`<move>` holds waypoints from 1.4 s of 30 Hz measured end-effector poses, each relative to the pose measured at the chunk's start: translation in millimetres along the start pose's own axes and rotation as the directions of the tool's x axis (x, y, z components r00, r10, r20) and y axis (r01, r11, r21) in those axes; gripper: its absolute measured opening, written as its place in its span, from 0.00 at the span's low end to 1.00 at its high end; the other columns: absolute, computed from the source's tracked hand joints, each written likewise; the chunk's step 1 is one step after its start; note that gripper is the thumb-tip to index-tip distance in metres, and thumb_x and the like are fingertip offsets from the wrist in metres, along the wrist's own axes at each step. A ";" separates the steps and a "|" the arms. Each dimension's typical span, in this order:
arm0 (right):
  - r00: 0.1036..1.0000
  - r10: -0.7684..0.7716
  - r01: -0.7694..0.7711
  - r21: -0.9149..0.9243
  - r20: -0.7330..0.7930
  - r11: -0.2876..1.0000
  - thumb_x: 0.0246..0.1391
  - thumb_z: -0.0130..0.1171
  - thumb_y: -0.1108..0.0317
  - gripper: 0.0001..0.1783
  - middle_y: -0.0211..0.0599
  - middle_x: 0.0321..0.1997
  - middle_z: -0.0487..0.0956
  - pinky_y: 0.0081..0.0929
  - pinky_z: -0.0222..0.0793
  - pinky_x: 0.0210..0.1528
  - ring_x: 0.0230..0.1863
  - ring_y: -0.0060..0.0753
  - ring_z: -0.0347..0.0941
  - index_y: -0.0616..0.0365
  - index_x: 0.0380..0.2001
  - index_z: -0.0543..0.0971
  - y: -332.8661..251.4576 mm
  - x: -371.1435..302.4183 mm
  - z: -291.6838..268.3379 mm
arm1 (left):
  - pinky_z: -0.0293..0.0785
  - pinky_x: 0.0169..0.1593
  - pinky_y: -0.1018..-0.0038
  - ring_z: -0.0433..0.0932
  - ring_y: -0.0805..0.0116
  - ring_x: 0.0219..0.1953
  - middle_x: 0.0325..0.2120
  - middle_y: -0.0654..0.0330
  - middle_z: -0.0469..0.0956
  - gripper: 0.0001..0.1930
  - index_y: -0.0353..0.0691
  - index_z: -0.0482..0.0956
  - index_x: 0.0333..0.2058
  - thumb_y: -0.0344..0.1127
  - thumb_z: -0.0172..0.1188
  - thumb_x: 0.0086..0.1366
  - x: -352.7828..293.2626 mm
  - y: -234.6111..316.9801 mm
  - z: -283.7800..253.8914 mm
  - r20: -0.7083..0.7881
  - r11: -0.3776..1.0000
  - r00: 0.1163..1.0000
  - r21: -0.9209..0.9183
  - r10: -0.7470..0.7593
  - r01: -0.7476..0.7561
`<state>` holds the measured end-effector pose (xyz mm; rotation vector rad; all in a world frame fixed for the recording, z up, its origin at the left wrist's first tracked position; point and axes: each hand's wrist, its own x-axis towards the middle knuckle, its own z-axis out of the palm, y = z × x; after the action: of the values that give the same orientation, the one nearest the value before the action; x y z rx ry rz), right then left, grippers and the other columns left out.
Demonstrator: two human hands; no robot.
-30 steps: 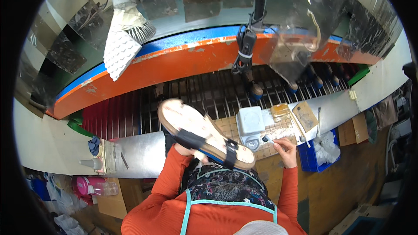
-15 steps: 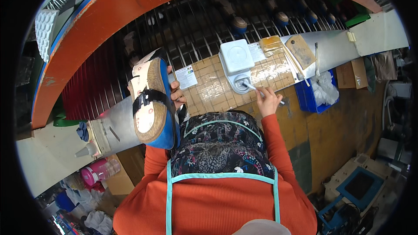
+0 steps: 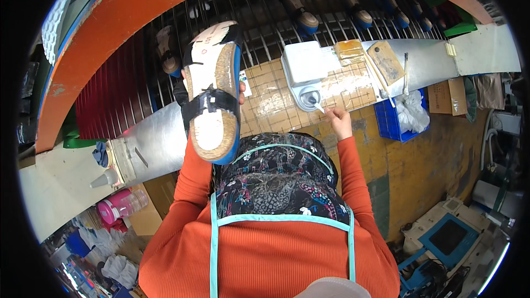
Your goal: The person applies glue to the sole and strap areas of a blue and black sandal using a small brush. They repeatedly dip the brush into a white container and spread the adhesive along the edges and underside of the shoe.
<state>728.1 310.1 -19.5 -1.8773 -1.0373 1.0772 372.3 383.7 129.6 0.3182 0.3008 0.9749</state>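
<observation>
My left hand [image 3: 242,92] grips a sandal on a blue shoe last [image 3: 210,132], held up at left of centre. Its pale underside with a brown cork-like edge faces up, and black straps wrap across it. Most of that hand is hidden behind the sandal; only fingertips show along its right side. My right hand [image 3: 339,122] pinches the thin pale handle of a brush [image 3: 319,107]. The brush's tip dips into the round cup [image 3: 309,97] at the front of a white plastic dispenser [image 3: 305,63].
Cardboard [image 3: 265,116] covers the bench under the dispenser. An amber block [image 3: 349,51], a wooden board [image 3: 385,63] and sticks lie to the right. Behind runs a barred rack carrying several sandals [image 3: 307,22] under an orange arch [image 3: 110,27]. A blue crate [image 3: 393,121] with plastic bags hangs low right.
The sandal has risen and swung more upright, its underside turned more toward me. My right hand has shifted slightly, with the brush still in the cup. The whole view has moved a little.
</observation>
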 end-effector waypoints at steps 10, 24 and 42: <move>0.827 -0.537 0.556 0.103 -0.165 0.825 0.51 0.66 0.74 0.06 0.30 0.28 0.80 0.18 0.67 0.37 0.28 0.18 0.73 0.57 0.34 0.84 -157.3 -37.8 -3.6 | 0.78 0.52 0.69 0.77 0.63 0.51 0.54 0.52 0.73 0.43 0.38 0.61 0.63 0.72 0.40 0.64 58.9 -22.1 -1.6 -0.064 0.975 0.994 0.209 0.089 -0.074; 0.604 -0.775 0.791 0.025 -0.185 0.611 0.48 0.67 0.78 0.12 0.34 0.41 0.72 0.16 0.68 0.30 0.29 0.18 0.69 0.57 0.38 0.85 -244.5 -70.8 26.3 | 0.73 0.41 0.77 0.74 0.77 0.36 0.32 0.60 0.78 0.37 0.31 0.76 0.42 0.69 0.50 0.63 32.7 -26.0 46.3 0.041 0.558 0.932 0.791 0.361 -0.251; 0.443 -0.867 0.886 -0.038 -0.230 0.463 0.47 0.69 0.74 0.11 0.31 0.38 0.75 0.19 0.61 0.35 0.25 0.17 0.68 0.54 0.37 0.86 -279.6 -21.8 20.2 | 0.73 0.46 0.75 0.76 0.74 0.41 0.38 0.56 0.80 0.37 0.29 0.73 0.53 0.61 0.57 0.63 37.2 -12.3 53.2 0.121 0.436 0.932 0.858 0.342 -0.271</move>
<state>623.3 410.1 221.6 -1.0207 -1.5313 0.2454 421.8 401.8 169.4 1.3357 0.8380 1.1364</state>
